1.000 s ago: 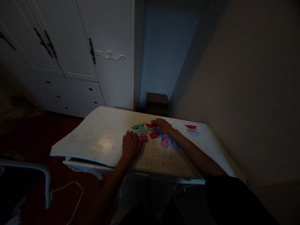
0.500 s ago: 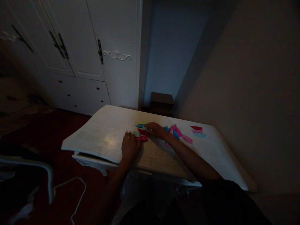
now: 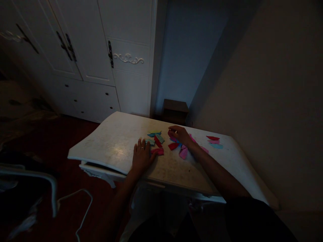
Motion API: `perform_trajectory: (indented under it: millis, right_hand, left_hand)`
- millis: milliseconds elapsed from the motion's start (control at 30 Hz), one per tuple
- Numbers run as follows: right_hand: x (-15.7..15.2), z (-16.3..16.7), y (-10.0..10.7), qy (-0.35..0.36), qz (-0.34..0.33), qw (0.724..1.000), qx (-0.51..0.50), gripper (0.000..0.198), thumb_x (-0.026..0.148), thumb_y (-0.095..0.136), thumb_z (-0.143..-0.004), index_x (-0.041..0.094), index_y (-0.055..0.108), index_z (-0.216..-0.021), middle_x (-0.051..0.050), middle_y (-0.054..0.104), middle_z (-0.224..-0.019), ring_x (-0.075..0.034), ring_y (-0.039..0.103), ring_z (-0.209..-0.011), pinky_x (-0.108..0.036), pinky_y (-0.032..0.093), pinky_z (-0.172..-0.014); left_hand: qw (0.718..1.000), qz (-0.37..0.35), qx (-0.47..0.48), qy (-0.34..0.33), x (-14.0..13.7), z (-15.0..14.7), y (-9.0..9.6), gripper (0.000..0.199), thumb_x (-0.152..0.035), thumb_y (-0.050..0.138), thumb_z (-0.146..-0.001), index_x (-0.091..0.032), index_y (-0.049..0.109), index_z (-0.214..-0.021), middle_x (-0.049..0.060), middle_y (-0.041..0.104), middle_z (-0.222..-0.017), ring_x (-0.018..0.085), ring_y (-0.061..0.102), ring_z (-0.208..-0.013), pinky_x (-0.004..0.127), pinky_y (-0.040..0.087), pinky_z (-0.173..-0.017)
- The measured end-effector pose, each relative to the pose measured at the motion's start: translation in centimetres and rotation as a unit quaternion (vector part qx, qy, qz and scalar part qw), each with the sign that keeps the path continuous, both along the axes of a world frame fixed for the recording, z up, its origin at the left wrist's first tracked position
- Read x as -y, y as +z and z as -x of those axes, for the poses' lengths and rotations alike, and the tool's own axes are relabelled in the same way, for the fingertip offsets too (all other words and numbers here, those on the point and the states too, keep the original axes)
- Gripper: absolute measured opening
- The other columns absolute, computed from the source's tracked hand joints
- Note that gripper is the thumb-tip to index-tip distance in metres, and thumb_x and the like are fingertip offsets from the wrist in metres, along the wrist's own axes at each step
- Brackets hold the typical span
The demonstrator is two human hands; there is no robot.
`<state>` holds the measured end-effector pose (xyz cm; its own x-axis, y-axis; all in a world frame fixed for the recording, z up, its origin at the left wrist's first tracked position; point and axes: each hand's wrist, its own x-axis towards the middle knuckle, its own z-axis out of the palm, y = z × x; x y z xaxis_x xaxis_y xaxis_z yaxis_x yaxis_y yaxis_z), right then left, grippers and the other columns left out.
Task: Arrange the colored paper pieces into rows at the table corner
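My left hand [image 3: 141, 156] lies flat on the white table with fingers spread, at the edge of a loose group of small coloured strips; whether they are paper or cloth I cannot tell. A pale green strip [image 3: 150, 142] is by its fingertips and a crimson strip [image 3: 157, 152] by its thumb. Slightly beyond lie a red strip [image 3: 158, 142] and a blue one [image 3: 152, 135]. My right hand [image 3: 178, 133] is curled over a second group, its fingers pinched on a dark red strip [image 3: 171, 133]. Below it rest another red strip [image 3: 173, 146] and a pink strip [image 3: 183, 153].
Red, pink and light blue strips [image 3: 215, 146] form a short row at the table's right. A white wardrobe [image 3: 131, 87] stands behind the table [image 3: 106, 141], and a small brown cabinet [image 3: 175, 106] in the corner. A wall rises on the right; a pale curved frame [image 3: 51, 185] is at left.
My right hand has moved right, from the left group of strips to the right group. A red strip now lies at the left side of that right group. My left hand has spread flatter.
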<state>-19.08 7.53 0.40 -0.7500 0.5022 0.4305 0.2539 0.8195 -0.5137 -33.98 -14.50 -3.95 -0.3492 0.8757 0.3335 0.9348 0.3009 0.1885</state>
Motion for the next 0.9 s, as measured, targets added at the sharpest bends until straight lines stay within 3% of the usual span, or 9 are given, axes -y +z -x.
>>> perform_trajectory:
  millis: [233,333,500,767,900]
  right_hand:
    - [-5.8,-9.5,1.2,-0.208,0.066,0.975,-0.03,0.037,0.036,0.057,-0.08,0.015,0.07,-0.107,-0.007,0.072,-0.086,-0.018,0.065,-0.073,-0.03,0.051,-0.068]
    - [-7.6,-14.2,1.4,-0.262,0.066,0.963,-0.021,0.036,0.034,0.051,-0.081,0.012,0.07,-0.104,-0.008,0.072,-0.084,-0.019,0.065,-0.071,-0.03,0.052,-0.066]
    - [-8.1,-18.5,-0.4,-0.27,0.079,0.959,0.044,0.027,0.031,0.057,-0.078,0.017,0.073,-0.094,-0.004,0.073,-0.075,-0.018,0.066,-0.063,-0.03,0.054,-0.064]
    - [-10.9,-23.4,-1.9,-0.33,0.004,0.939,0.093,0.033,0.03,0.048,-0.089,0.015,0.068,-0.111,-0.014,0.068,-0.114,-0.027,0.065,-0.106,-0.046,0.049,-0.094]
    - [-11.9,-24.9,-2.6,-0.297,-0.026,0.945,0.137,0.032,0.032,0.054,-0.087,0.016,0.066,-0.113,-0.014,0.067,-0.118,-0.027,0.062,-0.112,-0.045,0.047,-0.097]
  left_hand:
    - [1.0,0.015,-0.002,0.003,-0.3,0.0,0.0,0.072,-0.058,0.047,-0.087,-0.007,0.046,-0.138,0.024,0.038,-0.149,0.04,0.024,-0.142,0.054,0.027,-0.111]
    - [1.0,0.021,-0.008,0.004,-0.4,0.1,-0.2,0.075,-0.061,0.045,-0.087,-0.007,0.044,-0.139,0.024,0.038,-0.149,0.04,0.024,-0.142,0.054,0.027,-0.111]
    - [0.999,0.027,-0.026,0.0,-0.5,0.2,-0.3,0.082,-0.067,0.043,-0.085,-0.006,0.044,-0.139,0.025,0.037,-0.149,0.041,0.024,-0.142,0.056,0.027,-0.11]
    - [0.999,0.027,-0.031,0.009,-1.0,0.5,-0.7,0.079,-0.062,0.042,-0.085,-0.004,0.045,-0.138,0.024,0.039,-0.148,0.041,0.027,-0.141,0.055,0.028,-0.109]
    - [0.999,0.021,-0.041,0.009,-1.1,0.6,-0.6,0.077,-0.063,0.037,-0.086,-0.006,0.047,-0.137,0.024,0.04,-0.147,0.041,0.028,-0.14,0.055,0.03,-0.107]
